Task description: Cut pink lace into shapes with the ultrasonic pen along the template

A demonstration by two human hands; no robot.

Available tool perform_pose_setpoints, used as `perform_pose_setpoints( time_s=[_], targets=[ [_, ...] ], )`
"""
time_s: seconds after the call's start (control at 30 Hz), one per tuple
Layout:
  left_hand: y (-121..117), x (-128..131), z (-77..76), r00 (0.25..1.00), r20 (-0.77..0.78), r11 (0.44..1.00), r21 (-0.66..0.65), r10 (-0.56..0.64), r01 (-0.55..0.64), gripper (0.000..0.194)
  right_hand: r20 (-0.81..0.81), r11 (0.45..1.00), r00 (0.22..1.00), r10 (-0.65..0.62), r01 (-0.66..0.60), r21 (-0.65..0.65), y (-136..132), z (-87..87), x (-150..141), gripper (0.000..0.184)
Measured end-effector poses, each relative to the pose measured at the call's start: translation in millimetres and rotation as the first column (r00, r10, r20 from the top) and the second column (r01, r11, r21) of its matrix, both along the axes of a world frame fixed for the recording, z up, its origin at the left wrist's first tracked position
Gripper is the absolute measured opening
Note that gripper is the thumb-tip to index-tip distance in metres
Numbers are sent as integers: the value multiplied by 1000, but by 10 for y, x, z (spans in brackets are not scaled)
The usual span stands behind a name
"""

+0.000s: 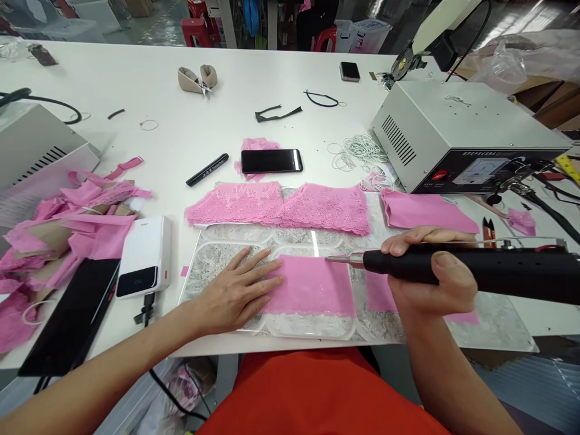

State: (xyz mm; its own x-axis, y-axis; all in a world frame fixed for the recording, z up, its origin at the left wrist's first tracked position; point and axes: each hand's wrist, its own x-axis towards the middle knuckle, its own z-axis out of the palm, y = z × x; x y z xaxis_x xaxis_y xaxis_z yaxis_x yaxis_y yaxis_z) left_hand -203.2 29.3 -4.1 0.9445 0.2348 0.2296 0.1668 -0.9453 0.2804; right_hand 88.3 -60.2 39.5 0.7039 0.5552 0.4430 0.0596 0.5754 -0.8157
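Observation:
My left hand (242, 287) lies flat with fingers spread, its fingertips on the left edge of a pink fabric piece (310, 287). That piece rests on a clear plastic template (312, 326) over a marbled grey board (498, 320). In my right hand (435, 272) is a black handheld welding tool (480, 273) with a cable. Its metal tip points left, at the upper right edge of the fabric piece; whether it touches cannot be made out. Pink lace pieces (326, 208) lie just beyond the template. Partly behind my right hand is another pink piece (379, 293).
A grey machine box (471, 121) stands at the right, folded pink fabric (426, 211) before it. A phone (272, 161) and a black marker (207, 170) lie mid-table. On the left are a white power bank (144, 257), a black tablet (67, 320) and heaped pink garments (90, 223).

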Motion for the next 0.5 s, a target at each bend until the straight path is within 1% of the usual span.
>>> perform_pose_setpoints(
  time_s=[0.1,0.23,0.4,0.5],
  targets=[
    [0,3,9,1000,8,1000,7,-6,6,39,4,1000,1000,8,-8,13,12,-15,-9,11],
    [2,4,15,1000,13,1000,1,-4,4,40,-6,1000,1000,-5,5,-12,32,11,18,9],
    [3,4,16,1000,15,1000,-7,2,-2,42,-24,986,986,-166,167,23,1,97,187,11],
    [4,4,18,1000,25,1000,8,-2,2,40,-44,979,979,-201,201,-15,-40,104,266,10]
  ],
)
